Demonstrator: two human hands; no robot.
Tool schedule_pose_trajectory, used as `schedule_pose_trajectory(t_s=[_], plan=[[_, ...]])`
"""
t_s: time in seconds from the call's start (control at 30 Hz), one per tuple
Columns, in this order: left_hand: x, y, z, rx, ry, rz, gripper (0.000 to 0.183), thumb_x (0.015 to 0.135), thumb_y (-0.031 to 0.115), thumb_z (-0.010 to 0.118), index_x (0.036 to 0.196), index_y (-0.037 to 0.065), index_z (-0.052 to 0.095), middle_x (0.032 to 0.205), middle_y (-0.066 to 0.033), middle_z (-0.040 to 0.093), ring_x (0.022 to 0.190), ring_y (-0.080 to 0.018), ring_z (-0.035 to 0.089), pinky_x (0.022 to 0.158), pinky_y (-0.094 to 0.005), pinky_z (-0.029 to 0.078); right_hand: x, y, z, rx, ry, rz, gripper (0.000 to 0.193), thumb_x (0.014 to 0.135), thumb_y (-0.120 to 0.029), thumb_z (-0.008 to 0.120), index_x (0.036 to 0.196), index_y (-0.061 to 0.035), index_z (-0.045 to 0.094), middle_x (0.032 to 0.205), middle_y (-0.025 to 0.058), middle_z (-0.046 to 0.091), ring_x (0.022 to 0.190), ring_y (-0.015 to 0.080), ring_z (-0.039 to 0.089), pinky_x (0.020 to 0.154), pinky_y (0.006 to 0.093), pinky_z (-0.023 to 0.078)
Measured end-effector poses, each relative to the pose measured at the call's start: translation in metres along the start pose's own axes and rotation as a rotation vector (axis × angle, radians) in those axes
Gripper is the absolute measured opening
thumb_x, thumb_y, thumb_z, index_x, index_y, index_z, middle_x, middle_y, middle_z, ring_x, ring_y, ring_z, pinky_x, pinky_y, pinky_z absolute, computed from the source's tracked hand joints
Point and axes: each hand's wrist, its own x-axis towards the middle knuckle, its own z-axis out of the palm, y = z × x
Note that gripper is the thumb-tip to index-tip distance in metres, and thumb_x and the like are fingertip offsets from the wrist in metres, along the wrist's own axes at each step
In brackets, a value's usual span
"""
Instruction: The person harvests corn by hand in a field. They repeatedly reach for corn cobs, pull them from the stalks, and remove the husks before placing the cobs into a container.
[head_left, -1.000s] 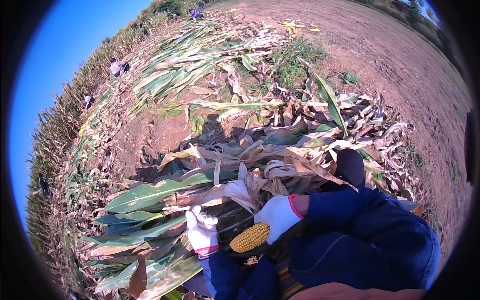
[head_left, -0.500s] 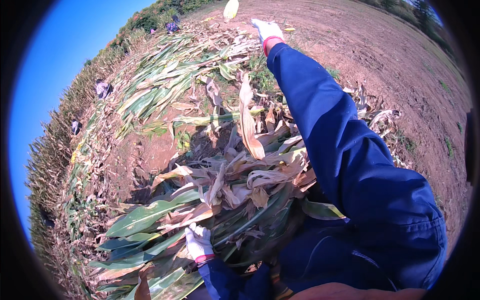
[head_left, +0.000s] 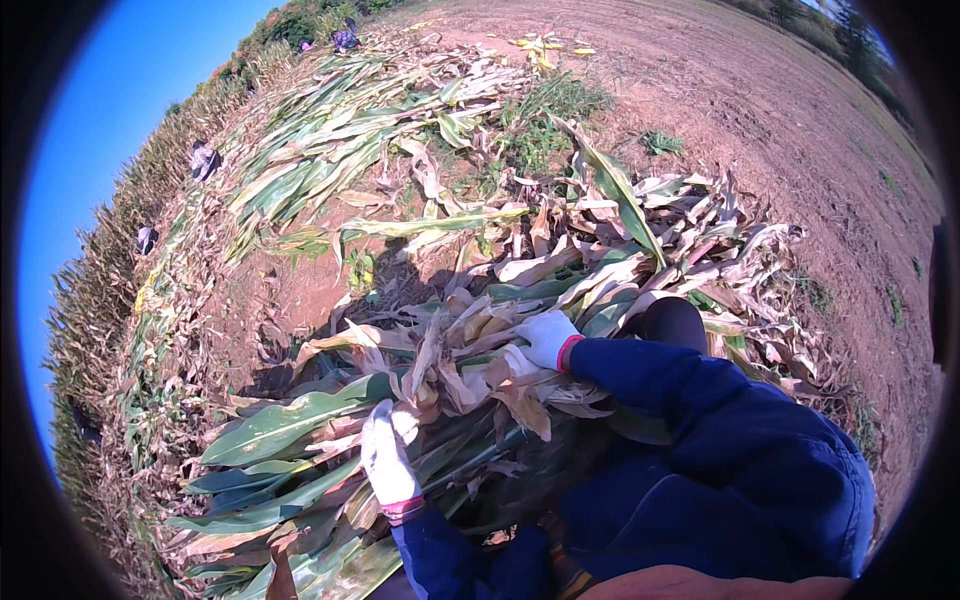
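Cut cornstalks with green and dried leaves lie heaped in front of me. My left hand, in a white glove with a red cuff, rests at the heap's near left. Its fingers are stretched out, the thumb apart, beside a broad green leaf. Farther right, my right hand, gloved the same way, is closed around a cornstalk among dry, tan leaves. Part of its fingers is hidden by those leaves. Any ear of corn inside the leaves is out of sight.
Yellow ears of corn lie on bare soil at the far side. More felled stalks stretch across the far left. Standing corn borders the field, where several people, one being a person in dark clothing, are bent low.
My right arm has come back from far outstretched to the heap, and its hand has closed there. The pale yellow ear in the air is gone. My left hand has straightened its fingers.
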Motion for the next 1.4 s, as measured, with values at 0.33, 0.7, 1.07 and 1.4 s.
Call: schedule_pose_trajectory(t_s=[0.33,0.7,1.07,1.4], plan=[[0.104,-0.093,0.018,0.990,-0.125,0.405,0.032,0.099,0.016,0.056,0.125,0.001,0.066,0.122,-0.0209,0.068,0.111,-0.0354,0.065,0.103,-0.0427,0.049,-0.008,0.001,0.019,-0.022,0.246,-0.091,0.036,0.091,-0.038,0.061,0.109,-0.0090,0.073,0.109,0.0128,0.073,0.108,0.0330,0.067,0.095,0.0491,0.048],[0.124,-0.146,0.004,1.567,-0.320,0.120,0.037,0.101,0.038,0.045,0.110,0.016,0.074,0.117,-0.0088,0.073,0.114,-0.0308,0.068,0.108,-0.0492,0.045,0.008,0.009,0.041,0.050,0.266,-0.045,0.030,0.088,-0.037,0.064,0.097,-0.0109,0.076,0.096,0.0133,0.074,0.097,0.0337,0.069,0.087,0.0497,0.050],[0.157,-0.155,0.005,1.822,-0.692,-0.138,0.040,0.103,0.028,0.037,0.122,0.013,0.068,0.131,-0.0119,0.066,0.122,-0.0350,0.063,0.109,-0.0524,0.044,0.029,0.008,0.040,-0.039,0.027,0.031,0.031,0.090,-0.038,0.063,0.100,-0.0122,0.077,0.097,0.0140,0.074,0.094,0.0343,0.071,0.085,0.0502,0.051],[0.182,-0.204,-0.006,1.876,-0.662,-0.002,0.034,0.098,0.013,0.045,0.117,0.003,0.072,0.122,-0.0188,0.071,0.109,-0.0352,0.070,0.093,-0.0454,0.057,0.133,0.081,0.064,0.021,-0.582,-0.324,0.038,0.097,-0.040,0.057,0.113,-0.0111,0.077,0.116,0.0172,0.074,0.108,0.0348,0.068,0.096,0.0420,0.051]])
